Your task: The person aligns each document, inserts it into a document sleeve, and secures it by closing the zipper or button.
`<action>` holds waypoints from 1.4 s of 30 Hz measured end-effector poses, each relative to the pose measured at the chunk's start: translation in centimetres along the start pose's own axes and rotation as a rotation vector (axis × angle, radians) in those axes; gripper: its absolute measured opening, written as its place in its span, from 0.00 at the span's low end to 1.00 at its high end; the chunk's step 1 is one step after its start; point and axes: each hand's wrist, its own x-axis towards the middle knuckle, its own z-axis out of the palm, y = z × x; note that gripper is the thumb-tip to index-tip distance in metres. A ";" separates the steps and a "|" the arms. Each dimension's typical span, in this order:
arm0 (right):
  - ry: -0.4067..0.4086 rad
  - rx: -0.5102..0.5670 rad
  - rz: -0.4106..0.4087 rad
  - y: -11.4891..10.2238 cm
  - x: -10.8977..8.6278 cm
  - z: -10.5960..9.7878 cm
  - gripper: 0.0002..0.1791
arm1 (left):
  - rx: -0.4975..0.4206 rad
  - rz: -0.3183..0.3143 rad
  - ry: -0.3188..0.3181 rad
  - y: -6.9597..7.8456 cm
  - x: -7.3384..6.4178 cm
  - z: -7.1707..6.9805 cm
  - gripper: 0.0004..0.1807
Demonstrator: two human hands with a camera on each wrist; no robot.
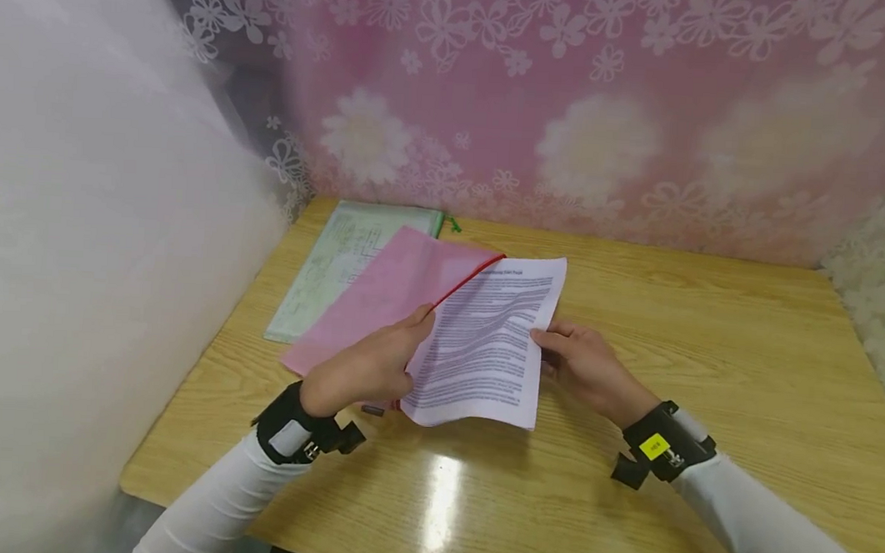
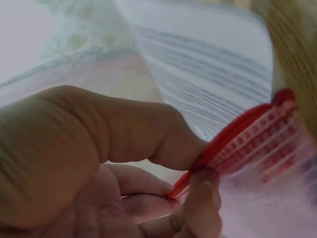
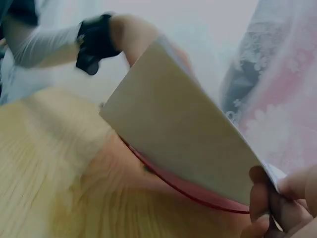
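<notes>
A pink zip pouch with a red zipper edge lies slanted on the table. My left hand pinches that red edge between thumb and fingers, as the left wrist view shows up close. Printed paper sheets stick out to the right from the pouch's mouth, curved and raised off the table. At their right edge my right hand grips them, thumb on top and fingers beneath. In the right wrist view the blank underside of the paper faces the camera. The sheets' left part is hidden by the pouch and left hand.
Under the pouch, at the back left, lies a green-edged clear pouch with papers inside. Its green zipper pull sticks out. The wooden table meets a flowered pink curtain behind and a white sheet on the left.
</notes>
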 end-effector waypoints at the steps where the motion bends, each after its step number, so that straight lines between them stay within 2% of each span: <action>1: 0.004 -0.042 0.002 0.2 0.0 0.0 0.22 | 0.003 0.001 0.000 0.0 0.0 0.1 0.58; 3: 0.043 -0.139 0.009 0.6 -0.1 0.1 0.23 | 0.000 -0.011 -0.007 0.1 0.0 0.3 0.57; 7: 0.143 -0.425 0.045 1.1 -0.2 0.1 0.23 | -0.004 -0.010 -0.001 0.2 0.1 0.4 0.57; 10: 0.126 -0.626 0.082 1.8 -0.2 -0.3 0.19 | -0.033 -0.031 -0.006 0.6 0.1 0.7 0.58; 12: 0.079 -0.699 0.092 2.2 -0.1 -0.8 0.16 | -0.092 -0.066 -0.039 0.8 0.2 1.1 0.59; 14: 0.033 -0.662 0.107 2.7 -0.1 -1.3 0.15 | -0.140 -0.108 -0.072 1.1 0.2 1.6 0.60; 17: 0.008 -0.450 0.141 3.2 -0.2 -1.9 0.17 | -0.162 -0.139 -0.094 1.4 0.3 2.2 0.60; 19: 0.001 -0.283 0.166 3.5 -0.4 -2.2 0.19 | -0.129 -0.132 -0.093 1.6 0.2 2.6 0.59; 22: -0.011 -0.160 0.176 3.7 -0.7 -2.6 0.21 | -0.080 -0.133 -0.104 1.8 0.1 2.9 0.58; 29: 0.002 -0.069 0.134 3.6 -1.2 -3.1 0.24 | -0.031 -0.172 -0.097 1.7 -0.4 2.7 0.61; 36: 0.005 -0.136 0.099 4.1 -1.1 -1.5 0.25 | 0.003 -0.077 -0.076 1.1 -0.7 3.4 0.60; 42: 0.012 -0.161 0.062 4.5 -0.9 0.6 0.23 | 0.006 -0.051 -0.025 1.6 -0.6 5.3 0.59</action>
